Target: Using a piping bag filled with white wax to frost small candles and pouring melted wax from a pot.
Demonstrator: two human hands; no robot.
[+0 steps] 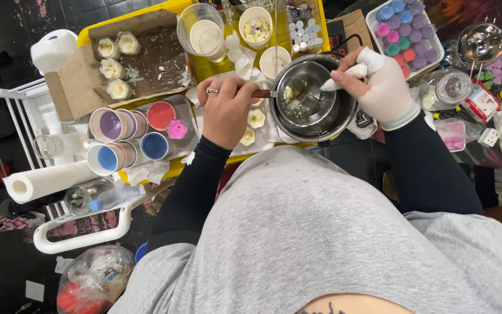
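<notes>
While gripped by both hands, the steel pot [312, 99] gleams, nearly empty.

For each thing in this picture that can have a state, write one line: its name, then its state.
left hand: bare, gripping the pan handle
right hand: white-gloved, holding a white tool over the pan
metal pan: upright, small pale lumps inside
cardboard box: open, four pale flower shapes inside
paper roll: lying on its side
coloured cups: tipped sideways, stacked
clear cup: upright, holds white contents

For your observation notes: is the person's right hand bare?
No, the right hand wears a white glove and holds a white tool.
</notes>
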